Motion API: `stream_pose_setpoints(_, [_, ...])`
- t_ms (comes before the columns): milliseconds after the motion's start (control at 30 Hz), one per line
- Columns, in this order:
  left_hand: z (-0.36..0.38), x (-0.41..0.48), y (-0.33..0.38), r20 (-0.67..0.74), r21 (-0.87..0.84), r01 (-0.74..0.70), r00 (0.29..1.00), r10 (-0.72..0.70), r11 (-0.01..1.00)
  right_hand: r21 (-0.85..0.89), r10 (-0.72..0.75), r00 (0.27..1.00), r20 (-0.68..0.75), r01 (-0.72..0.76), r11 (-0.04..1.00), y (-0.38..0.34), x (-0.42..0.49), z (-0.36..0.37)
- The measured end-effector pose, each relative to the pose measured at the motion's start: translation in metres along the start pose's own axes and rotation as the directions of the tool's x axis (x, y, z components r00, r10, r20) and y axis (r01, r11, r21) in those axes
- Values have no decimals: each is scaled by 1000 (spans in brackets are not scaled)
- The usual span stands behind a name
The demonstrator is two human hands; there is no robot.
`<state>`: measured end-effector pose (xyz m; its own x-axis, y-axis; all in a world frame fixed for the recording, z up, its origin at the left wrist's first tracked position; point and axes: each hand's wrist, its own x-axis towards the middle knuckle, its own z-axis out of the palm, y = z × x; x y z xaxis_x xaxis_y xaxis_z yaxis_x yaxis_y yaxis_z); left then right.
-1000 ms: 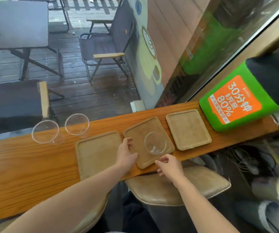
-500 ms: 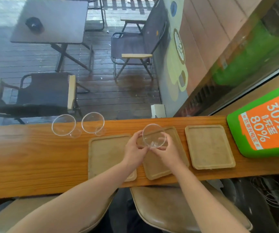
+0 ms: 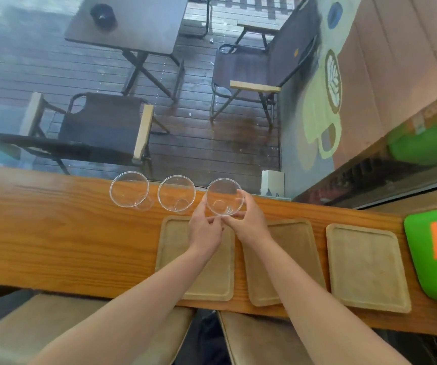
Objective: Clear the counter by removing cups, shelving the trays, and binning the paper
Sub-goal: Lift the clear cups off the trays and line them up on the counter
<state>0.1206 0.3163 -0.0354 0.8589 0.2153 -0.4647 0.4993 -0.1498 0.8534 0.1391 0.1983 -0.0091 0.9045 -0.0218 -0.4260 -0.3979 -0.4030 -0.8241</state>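
Observation:
Both hands hold one clear plastic cup (image 3: 224, 197) upright at the far edge of the wooden counter (image 3: 62, 233). My left hand (image 3: 204, 227) grips its left side, my right hand (image 3: 249, 219) its right side. Two more clear cups stand in a row to its left, one right beside it (image 3: 176, 196) and one further left (image 3: 129, 193). Three tan trays lie side by side on the counter: the left tray (image 3: 175, 262) and middle tray (image 3: 297, 248) are partly under my arms, the right tray (image 3: 364, 267) is uncovered. No paper is visible.
A green box with an orange label (image 3: 435, 254) sits at the counter's right end. A window runs behind the counter; outside are chairs and a table. Two padded stools (image 3: 259, 341) stand below the near edge.
The cup has been lifted off the middle tray and carried left and away from me, to the end of the cup row. The view has shifted left.

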Motion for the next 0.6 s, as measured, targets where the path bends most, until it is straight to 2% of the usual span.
stream_pose_setpoints(400, [-1, 12, -11, -12, 31, -10, 1000, 10, 999, 2, 15, 999, -41, -15, 1000, 14, 10, 18])
stream_pose_setpoints(600, [-5, 4, -10, -32, 151, 33, 999, -29, 988, -34, 93, 995, -47, -95, 995, 17, 3, 10])
